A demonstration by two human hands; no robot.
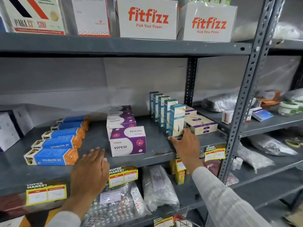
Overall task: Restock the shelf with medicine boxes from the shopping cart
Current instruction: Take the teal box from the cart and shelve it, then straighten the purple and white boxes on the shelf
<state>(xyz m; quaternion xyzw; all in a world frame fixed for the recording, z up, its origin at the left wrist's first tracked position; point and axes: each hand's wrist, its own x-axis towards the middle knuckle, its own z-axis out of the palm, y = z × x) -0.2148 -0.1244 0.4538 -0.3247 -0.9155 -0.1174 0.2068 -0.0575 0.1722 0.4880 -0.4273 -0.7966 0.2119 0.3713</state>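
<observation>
R hand (185, 141) gripped the base of the front teal box (176, 122), upright at the head of a row of five on the grey shelf (155, 151), w/ cream boxes (200, 124) just beside it on the right. L hand (91, 171) was open, palm down, fingers spread, hovering at the shelf edge btwn the blue-orange boxes (52, 156) & the purple boxes (127, 141). Price tags (123, 176) hung on the edge

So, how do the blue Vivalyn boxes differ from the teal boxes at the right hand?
The Vivalyn boxes lie flat, long side forward; the teal boxes stand upright. Vivalyn boxes are blue with orange ends; teal boxes are teal and cream. The right hand touches the front teal box; no hand touches Vivalyn. Both form rows running backward on the shelf.
</observation>
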